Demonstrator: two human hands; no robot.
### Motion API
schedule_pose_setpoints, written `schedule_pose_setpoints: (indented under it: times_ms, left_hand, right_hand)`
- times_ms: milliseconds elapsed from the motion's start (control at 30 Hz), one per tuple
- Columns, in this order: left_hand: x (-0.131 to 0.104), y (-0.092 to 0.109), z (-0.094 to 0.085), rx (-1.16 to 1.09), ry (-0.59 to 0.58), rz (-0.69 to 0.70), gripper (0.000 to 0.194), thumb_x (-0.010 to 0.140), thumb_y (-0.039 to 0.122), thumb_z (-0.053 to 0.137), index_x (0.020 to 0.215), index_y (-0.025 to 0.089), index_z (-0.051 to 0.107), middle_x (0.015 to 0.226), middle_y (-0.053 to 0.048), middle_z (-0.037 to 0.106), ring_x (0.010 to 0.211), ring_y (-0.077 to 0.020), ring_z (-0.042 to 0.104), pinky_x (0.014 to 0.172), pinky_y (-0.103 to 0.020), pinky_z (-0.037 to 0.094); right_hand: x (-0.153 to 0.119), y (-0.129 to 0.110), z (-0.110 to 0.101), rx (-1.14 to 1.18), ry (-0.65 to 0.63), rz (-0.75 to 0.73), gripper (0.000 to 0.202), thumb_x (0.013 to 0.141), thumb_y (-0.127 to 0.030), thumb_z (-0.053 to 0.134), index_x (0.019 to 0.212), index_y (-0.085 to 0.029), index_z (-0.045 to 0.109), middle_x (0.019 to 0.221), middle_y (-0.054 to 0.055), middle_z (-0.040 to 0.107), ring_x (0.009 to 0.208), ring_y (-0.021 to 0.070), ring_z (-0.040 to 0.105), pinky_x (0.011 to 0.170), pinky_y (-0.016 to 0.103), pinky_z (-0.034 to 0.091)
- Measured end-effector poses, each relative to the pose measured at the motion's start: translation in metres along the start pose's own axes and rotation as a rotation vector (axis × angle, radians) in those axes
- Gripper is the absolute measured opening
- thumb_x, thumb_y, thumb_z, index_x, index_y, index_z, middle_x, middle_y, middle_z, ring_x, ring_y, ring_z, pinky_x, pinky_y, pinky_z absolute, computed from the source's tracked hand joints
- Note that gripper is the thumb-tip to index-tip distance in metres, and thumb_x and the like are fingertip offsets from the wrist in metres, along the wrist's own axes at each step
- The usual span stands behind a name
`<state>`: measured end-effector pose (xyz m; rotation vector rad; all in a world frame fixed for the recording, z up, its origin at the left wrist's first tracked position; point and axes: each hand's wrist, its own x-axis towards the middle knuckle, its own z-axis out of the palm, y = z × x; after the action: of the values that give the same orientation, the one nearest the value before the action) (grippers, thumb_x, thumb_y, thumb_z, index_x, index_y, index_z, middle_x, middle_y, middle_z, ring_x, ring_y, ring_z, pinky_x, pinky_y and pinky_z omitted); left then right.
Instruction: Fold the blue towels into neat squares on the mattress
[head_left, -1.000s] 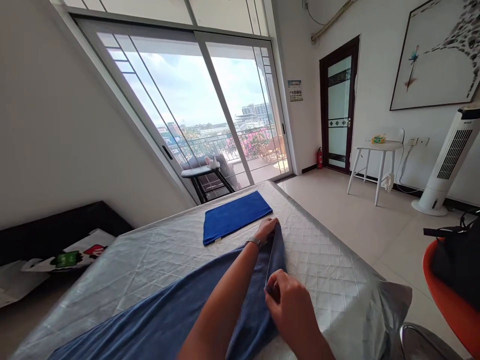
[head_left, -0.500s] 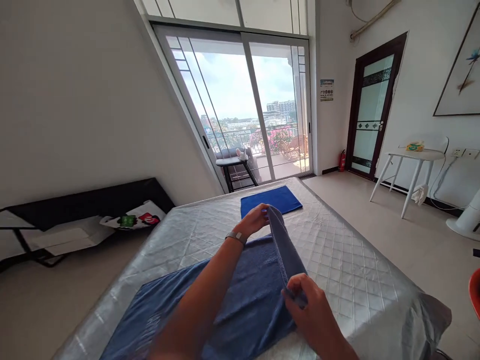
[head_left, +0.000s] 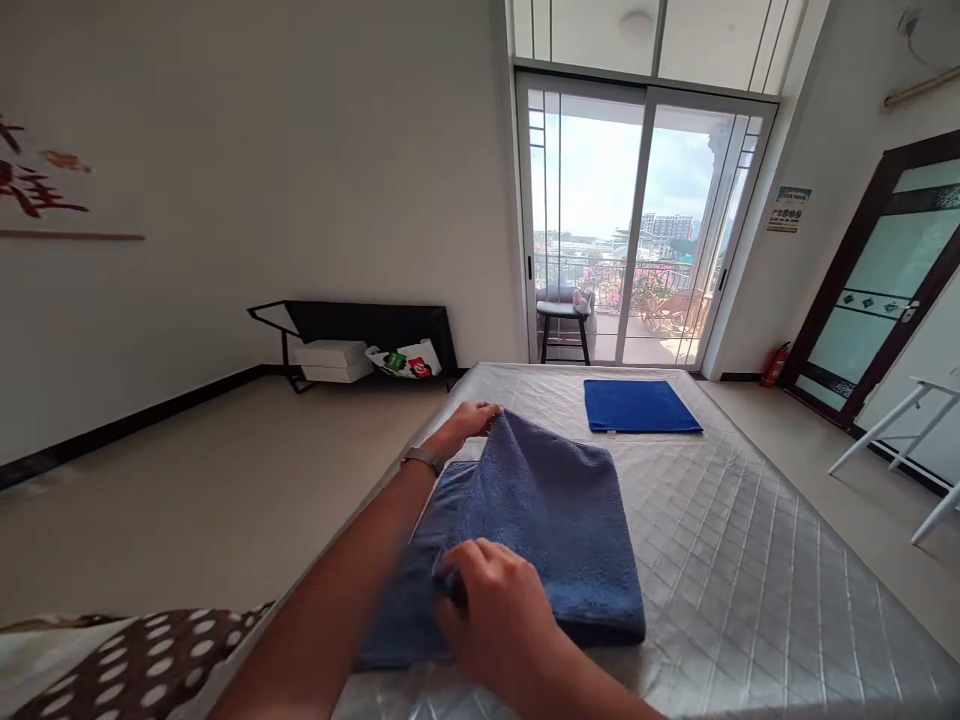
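Observation:
A dark blue towel [head_left: 555,520] lies partly folded over itself on a silvery quilted mattress [head_left: 705,540]. My left hand [head_left: 474,418] pinches the far corner of its upper layer and holds it raised. Closer to me, my right hand [head_left: 495,600] grips the near corner of that same layer, with its fingertips partly hidden. Beneath and to the left, the lower layer of the towel spreads flat. Beyond it rests a bright blue folded cloth [head_left: 641,406] with a small white tag, and neither hand touches it.
Brown polka-dot fabric [head_left: 157,660] lies at the lower left. Along the wall stands a low black table [head_left: 367,322] holding white boxes [head_left: 330,360] and a printed bag [head_left: 409,362]. A dark stool [head_left: 562,315] is by the sliding glass door, and a white stool [head_left: 915,430] is at right.
Both hands have carried the towel's edge leftward, so it now folds over the lower layer. The camera view has swung left and levelled.

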<state>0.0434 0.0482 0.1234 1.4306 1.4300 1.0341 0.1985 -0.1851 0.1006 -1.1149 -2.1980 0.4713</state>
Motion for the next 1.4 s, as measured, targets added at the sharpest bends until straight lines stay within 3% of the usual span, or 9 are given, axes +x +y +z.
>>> schedule_pose_setpoints:
  times_ms: [133, 267, 600, 733, 833, 1000, 1100, 1233, 1400]
  left_hand:
    - [-0.019, -0.053, -0.05, 0.127, 0.171, -0.083, 0.028, 0.066, 0.042, 0.076, 0.061, 0.02, 0.059, 0.053, 0.005, 0.055, 0.06, -0.0163, 0.056, 0.061, -0.027, 0.042]
    - [-0.034, -0.103, -0.062, 0.251, 0.306, -0.102, 0.021, 0.067, 0.031, 0.077, 0.057, 0.022, 0.06, 0.056, 0.0, 0.062, 0.072, -0.023, 0.065, 0.067, -0.028, 0.043]
    - [-0.028, -0.139, -0.044, 0.468, 0.368, -0.014, 0.016, 0.084, 0.027, 0.063, 0.09, 0.018, 0.074, 0.103, -0.015, 0.077, 0.106, -0.0289, 0.068, 0.091, -0.031, 0.049]
    - [-0.028, -0.136, -0.046, 0.551, 0.365, -0.022, 0.018, 0.087, 0.024, 0.059, 0.092, 0.017, 0.075, 0.102, -0.013, 0.078, 0.1, -0.0262, 0.071, 0.086, -0.029, 0.05]
    - [-0.029, -0.134, -0.046, 0.606, 0.364, -0.027, 0.021, 0.09, 0.025, 0.057, 0.096, 0.016, 0.076, 0.102, -0.012, 0.078, 0.1, -0.0255, 0.071, 0.086, -0.029, 0.051]
    - [-0.03, -0.133, -0.044, 0.669, 0.372, -0.004, 0.027, 0.092, 0.03, 0.058, 0.104, 0.014, 0.076, 0.112, -0.017, 0.075, 0.109, -0.0276, 0.068, 0.096, -0.032, 0.049]
    - [-0.03, -0.133, -0.043, 0.675, 0.378, -0.001, 0.023, 0.091, 0.027, 0.06, 0.101, 0.014, 0.077, 0.112, -0.016, 0.074, 0.109, -0.0267, 0.069, 0.098, -0.031, 0.049]
    - [-0.028, -0.134, -0.041, 0.637, 0.393, -0.014, 0.019, 0.09, 0.023, 0.06, 0.101, 0.016, 0.074, 0.107, -0.013, 0.077, 0.105, -0.0235, 0.07, 0.092, -0.028, 0.05]
    - [-0.027, -0.133, -0.041, 0.548, 0.415, -0.032, 0.023, 0.092, 0.025, 0.058, 0.112, 0.021, 0.069, 0.101, -0.008, 0.08, 0.1, -0.0231, 0.073, 0.081, -0.027, 0.051]
  right_hand:
    - [0.028, -0.019, 0.068, -0.111, -0.174, -0.063, 0.013, 0.088, -0.022, 0.064, 0.101, -0.024, 0.066, 0.095, 0.003, 0.074, 0.084, 0.0198, 0.071, 0.064, 0.026, 0.05]
    - [0.029, -0.013, 0.118, -0.23, -0.304, -0.076, 0.011, 0.088, -0.025, 0.068, 0.098, -0.022, 0.067, 0.093, 0.005, 0.075, 0.08, 0.0213, 0.072, 0.058, 0.026, 0.049]
    - [-0.005, -0.003, 0.132, -0.404, -0.237, -0.332, 0.017, 0.09, -0.032, 0.068, 0.101, -0.019, 0.068, 0.089, 0.006, 0.069, 0.083, 0.022, 0.064, 0.069, 0.031, 0.054]
    - [-0.017, 0.002, 0.113, -0.337, -0.255, -0.489, 0.016, 0.094, -0.027, 0.062, 0.108, -0.02, 0.069, 0.092, 0.005, 0.069, 0.08, 0.0197, 0.062, 0.069, 0.029, 0.053]
    - [-0.005, 0.028, 0.072, -0.163, -0.224, -0.45, 0.02, 0.096, -0.027, 0.058, 0.111, -0.027, 0.071, 0.105, 0.004, 0.071, 0.087, 0.0175, 0.064, 0.079, 0.027, 0.053]
    - [0.06, 0.129, -0.022, -0.112, 0.049, 0.226, 0.031, 0.098, -0.027, 0.045, 0.104, -0.025, 0.076, 0.103, 0.006, 0.074, 0.095, 0.0187, 0.068, 0.086, 0.028, 0.049]
    - [0.089, 0.189, -0.054, -0.171, 0.074, 0.612, 0.031, 0.093, -0.032, 0.049, 0.084, -0.021, 0.077, 0.082, 0.005, 0.074, 0.091, 0.0216, 0.069, 0.075, 0.025, 0.046]
    - [0.101, 0.232, -0.052, -0.126, 0.068, 0.716, 0.042, 0.088, -0.044, 0.055, 0.055, -0.021, 0.065, 0.054, 0.002, 0.062, 0.071, 0.0216, 0.067, 0.06, 0.025, 0.04]
    - [0.112, 0.249, -0.036, 0.038, 0.137, 0.745, 0.034, 0.079, -0.047, 0.064, 0.057, -0.021, 0.064, 0.051, -0.001, 0.059, 0.067, 0.0196, 0.065, 0.057, 0.025, 0.04]
